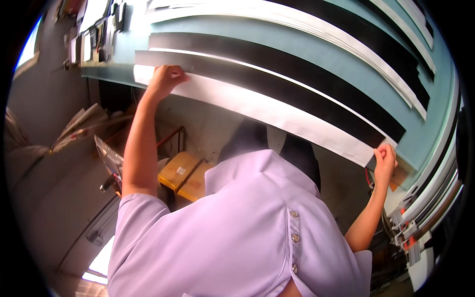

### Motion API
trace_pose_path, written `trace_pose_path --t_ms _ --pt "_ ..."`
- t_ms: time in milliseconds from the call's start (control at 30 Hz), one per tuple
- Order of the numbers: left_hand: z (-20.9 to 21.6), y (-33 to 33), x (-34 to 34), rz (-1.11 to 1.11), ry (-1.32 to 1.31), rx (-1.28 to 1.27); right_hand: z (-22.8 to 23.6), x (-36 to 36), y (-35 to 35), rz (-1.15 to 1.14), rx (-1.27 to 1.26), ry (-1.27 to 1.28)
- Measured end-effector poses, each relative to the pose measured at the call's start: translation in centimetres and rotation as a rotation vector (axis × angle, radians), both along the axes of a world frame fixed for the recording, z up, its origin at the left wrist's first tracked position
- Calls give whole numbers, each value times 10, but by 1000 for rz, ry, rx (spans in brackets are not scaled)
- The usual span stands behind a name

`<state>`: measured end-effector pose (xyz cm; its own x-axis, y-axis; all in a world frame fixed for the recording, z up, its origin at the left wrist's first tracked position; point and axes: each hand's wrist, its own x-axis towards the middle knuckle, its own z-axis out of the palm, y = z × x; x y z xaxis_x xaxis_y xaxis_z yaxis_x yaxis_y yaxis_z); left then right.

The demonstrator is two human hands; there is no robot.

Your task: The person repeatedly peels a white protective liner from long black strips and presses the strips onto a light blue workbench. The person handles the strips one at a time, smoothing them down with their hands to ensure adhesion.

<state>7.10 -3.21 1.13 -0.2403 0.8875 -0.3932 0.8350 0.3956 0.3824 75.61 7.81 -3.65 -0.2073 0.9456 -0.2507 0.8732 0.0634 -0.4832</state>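
A long strip point(267, 106), white along its near side and black along its far side, lies at the near edge of the light blue table point(277, 35). Near its left end my left hand point(167, 81) is curled, thumb and fingertips pinched together where white meets black. My right hand point(385, 161) pinches the strip's right end by the near corner. Whether the white and black parts are one piece I cannot tell. Just beyond lies another black strip point(297, 72), alongside the first.
Farther back on the table are stacked white strips point(326, 30) and more black strips point(366, 44). Small dark and white items point(101, 37) sit at the far left. Metal rails point(435, 188) run along the right side. A yellow box point(183, 173) stands below, left of my legs.
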Motion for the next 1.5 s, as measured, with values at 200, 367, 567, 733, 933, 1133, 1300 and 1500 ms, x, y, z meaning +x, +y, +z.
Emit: trace_pose_path --t_ms 200,367,567,733,933,1133,1300,1500 --pt "-3 12 0 -26 68 -59 -3 10 1 -21 -81 -74" --pt "-10 8 -5 -68 109 -26 -6 14 2 -11 -102 -95" --pt "-4 14 -2 17 52 -103 -3 10 3 -60 -143 -79" --pt "-6 14 -5 21 27 -95 -4 13 3 -71 -151 -94" --pt "-5 19 -4 -38 84 -102 -8 19 2 -65 -153 -89" --pt "-8 24 0 -51 119 -87 -9 15 2 -79 -130 -79" --pt "-10 48 25 -71 149 -94 -17 41 17 -177 -64 -99" --pt "-13 61 55 -103 131 -67 3 -120 27 -235 542 -325"
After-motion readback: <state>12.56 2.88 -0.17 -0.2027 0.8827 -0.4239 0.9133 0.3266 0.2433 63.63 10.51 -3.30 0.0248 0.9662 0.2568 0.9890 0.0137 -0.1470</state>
